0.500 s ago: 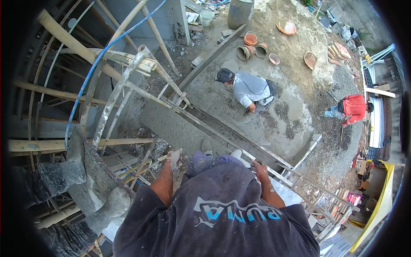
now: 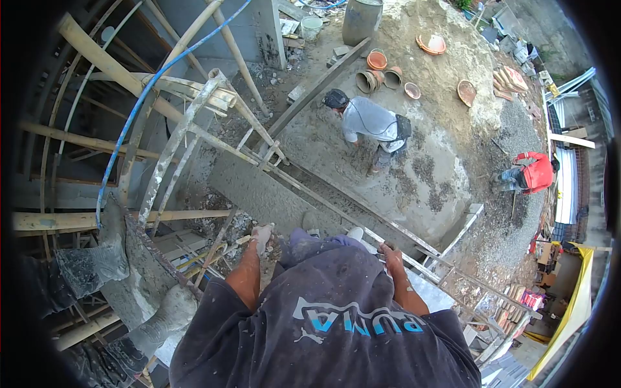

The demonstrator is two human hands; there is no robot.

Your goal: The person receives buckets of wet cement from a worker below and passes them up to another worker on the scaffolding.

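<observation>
My left hand (image 2: pixel 262 238), coated in pale dust, is beside my left knee; its fingers look extended and nothing shows in them. My right hand (image 2: pixel 390 254) is beside my right knee, its fingers curled on the rail (image 2: pixel 414 262) of a long ladder-like frame. My dark, splattered shirt (image 2: pixel 336 304) fills the lower middle. Between my hands are my bent knees (image 2: pixel 323 240), with a light shoe (image 2: pixel 355 234) in front of them. A grey, mortar-covered slab (image 2: pixel 259 187) lies beyond.
A co-worker in grey (image 2: pixel 372 119) bends over wet mortar; another in red (image 2: pixel 537 173) stands by gravel (image 2: pixel 517 226). Bamboo scaffolding (image 2: pixel 174 136) and a blue hose (image 2: pixel 139 107) rise at left, above someone's muddy boots (image 2: pixel 171 310). Buckets (image 2: pixel 376 60) and a barrel (image 2: pixel 362 22) stand beyond.
The co-worker in grey has risen from a low crouch to a bent stance and shifted slightly left. The one in red has turned and straightened somewhat. My hands have barely moved.
</observation>
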